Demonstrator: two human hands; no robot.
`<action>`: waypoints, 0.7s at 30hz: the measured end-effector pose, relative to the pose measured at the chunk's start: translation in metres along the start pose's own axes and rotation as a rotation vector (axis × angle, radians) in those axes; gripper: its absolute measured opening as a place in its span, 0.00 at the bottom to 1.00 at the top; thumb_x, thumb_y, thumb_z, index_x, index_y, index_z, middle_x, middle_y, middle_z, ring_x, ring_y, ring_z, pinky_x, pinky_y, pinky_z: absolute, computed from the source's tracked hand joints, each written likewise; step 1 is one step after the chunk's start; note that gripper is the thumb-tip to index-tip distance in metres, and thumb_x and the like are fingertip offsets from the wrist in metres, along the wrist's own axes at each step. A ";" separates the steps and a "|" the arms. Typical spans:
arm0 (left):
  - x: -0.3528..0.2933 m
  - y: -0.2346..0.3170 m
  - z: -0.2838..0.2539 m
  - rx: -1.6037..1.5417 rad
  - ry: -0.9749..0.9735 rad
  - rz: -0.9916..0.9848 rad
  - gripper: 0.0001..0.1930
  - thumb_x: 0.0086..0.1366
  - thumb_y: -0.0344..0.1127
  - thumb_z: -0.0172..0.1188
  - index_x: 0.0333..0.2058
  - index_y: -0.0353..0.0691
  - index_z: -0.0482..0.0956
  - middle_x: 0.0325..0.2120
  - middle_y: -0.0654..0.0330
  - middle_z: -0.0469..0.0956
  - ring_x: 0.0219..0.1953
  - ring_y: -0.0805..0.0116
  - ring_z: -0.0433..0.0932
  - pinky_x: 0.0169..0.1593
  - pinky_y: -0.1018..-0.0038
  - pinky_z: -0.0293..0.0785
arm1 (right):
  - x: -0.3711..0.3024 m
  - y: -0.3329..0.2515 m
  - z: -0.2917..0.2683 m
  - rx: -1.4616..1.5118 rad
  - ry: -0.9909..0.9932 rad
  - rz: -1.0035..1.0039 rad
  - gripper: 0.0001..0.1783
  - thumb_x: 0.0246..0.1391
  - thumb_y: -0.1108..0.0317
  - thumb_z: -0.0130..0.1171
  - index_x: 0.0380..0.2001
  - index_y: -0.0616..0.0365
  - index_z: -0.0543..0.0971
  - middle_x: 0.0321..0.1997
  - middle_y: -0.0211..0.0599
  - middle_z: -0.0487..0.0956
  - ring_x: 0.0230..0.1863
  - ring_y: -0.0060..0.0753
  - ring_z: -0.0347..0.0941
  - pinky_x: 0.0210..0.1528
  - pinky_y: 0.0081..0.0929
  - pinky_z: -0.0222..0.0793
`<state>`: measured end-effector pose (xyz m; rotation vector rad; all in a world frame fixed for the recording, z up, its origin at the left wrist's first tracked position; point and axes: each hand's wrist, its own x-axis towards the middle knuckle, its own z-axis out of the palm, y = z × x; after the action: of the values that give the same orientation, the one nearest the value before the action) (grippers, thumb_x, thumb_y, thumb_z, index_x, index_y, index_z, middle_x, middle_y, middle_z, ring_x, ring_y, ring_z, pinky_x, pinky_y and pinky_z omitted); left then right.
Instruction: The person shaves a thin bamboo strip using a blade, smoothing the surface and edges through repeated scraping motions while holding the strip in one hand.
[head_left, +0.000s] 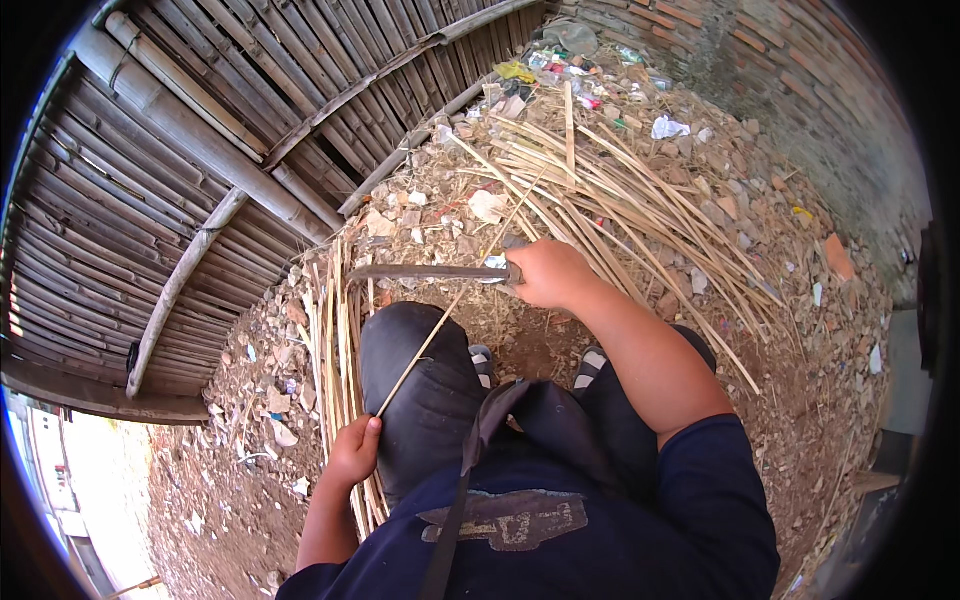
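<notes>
My left hand (353, 450), beside my left knee, is closed on the lower end of a thin bamboo strip (412, 368). The strip slants up and away across my dark trouser leg. In front of my knees my right hand (548, 274) is wrapped round the handle end of a dark metal tool (430, 272). Its long straight bar points left and bends at the tip, like a hacksaw frame; its underside is hidden. The bar crosses the strip; whether they touch I cannot tell. A bundle of bamboo strips (342, 345) lies along the left of my left leg.
A loose pile of bamboo strips (610, 200) lies ahead on stony ground. A bamboo-slat wall (230, 130) stands at the left, and a brick wall (790, 80) at the far right. Litter (560, 70) gathers at the back; broken stones lie around.
</notes>
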<state>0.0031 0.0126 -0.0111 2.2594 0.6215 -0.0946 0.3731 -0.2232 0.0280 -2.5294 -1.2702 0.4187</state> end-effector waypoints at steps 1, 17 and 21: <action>0.001 0.001 0.000 -0.002 -0.003 0.007 0.25 0.80 0.51 0.46 0.29 0.35 0.71 0.19 0.58 0.67 0.25 0.69 0.66 0.32 0.66 0.67 | 0.002 0.005 0.003 0.057 0.065 0.049 0.11 0.50 0.62 0.66 0.37 0.51 0.82 0.35 0.45 0.83 0.42 0.52 0.82 0.44 0.49 0.78; 0.001 0.000 -0.002 0.006 -0.026 -0.006 0.25 0.80 0.50 0.46 0.29 0.34 0.71 0.19 0.56 0.69 0.25 0.65 0.66 0.32 0.64 0.68 | 0.008 0.015 0.006 0.099 0.084 0.108 0.11 0.48 0.65 0.66 0.36 0.55 0.82 0.34 0.47 0.84 0.42 0.55 0.82 0.46 0.50 0.77; -0.001 -0.005 -0.001 0.044 0.003 0.006 0.25 0.80 0.50 0.46 0.29 0.34 0.71 0.19 0.53 0.69 0.24 0.64 0.67 0.32 0.63 0.68 | 0.007 0.009 0.006 0.117 0.123 0.112 0.11 0.48 0.65 0.66 0.36 0.54 0.83 0.34 0.47 0.84 0.42 0.55 0.82 0.46 0.50 0.77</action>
<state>-0.0005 0.0154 -0.0137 2.3045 0.6192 -0.1026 0.3812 -0.2222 0.0179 -2.4931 -1.0325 0.3447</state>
